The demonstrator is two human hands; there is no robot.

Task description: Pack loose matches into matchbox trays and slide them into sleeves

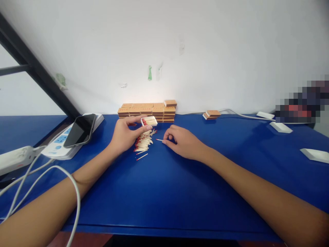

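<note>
Between the thumb and fingers of my left hand [125,132] is a white matchbox tray [153,118], tilted so its red-tipped matches show inside. Below it, a heap of loose matches [144,141] lies on the blue table, several of them apart at the near edge. To the right of the heap, my right hand [183,141] pinches a single match [159,139] between thumb and fingertips, its red head pointing left. The other fingers of that hand are curled in.
Stacked orange-brown matchboxes [146,110] stand against the wall behind my hands. Two more matchboxes [212,114] lie to the right. White empty trays [281,127] are at the far right. On the left, a phone [80,130] rests on a power strip [58,151], with white cables [77,202] crossing my left forearm.
</note>
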